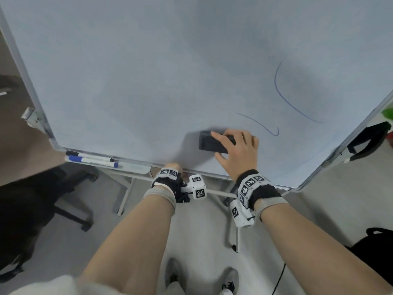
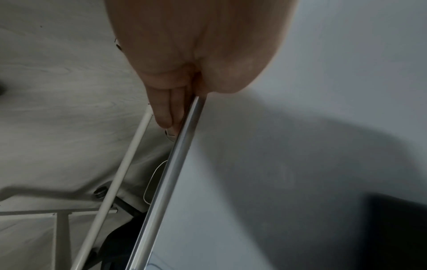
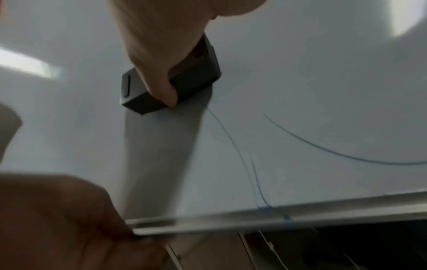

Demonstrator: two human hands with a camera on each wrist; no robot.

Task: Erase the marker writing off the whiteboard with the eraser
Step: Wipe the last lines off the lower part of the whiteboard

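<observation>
A large whiteboard [image 1: 148,71] on a stand fills the head view. Blue marker lines remain at its lower right: a long curve [image 1: 285,99] and a shorter hooked stroke [image 1: 261,124]. My right hand [image 1: 236,150] grips a black block eraser [image 1: 209,142] and holds it flat against the board, just left of the hooked stroke. In the right wrist view the eraser [image 3: 194,82] sits under my fingers with the blue lines [image 3: 231,138] below it. My left hand [image 1: 173,167] grips the board's bottom metal edge [image 2: 175,164], fingers curled behind it.
Two markers [image 1: 91,159] lie on the pen tray at the board's lower left. An office chair [image 1: 63,199] stands left of the stand's legs. A dark bag [image 1: 374,248] sits on the floor at right. My feet [image 1: 202,277] are below the board.
</observation>
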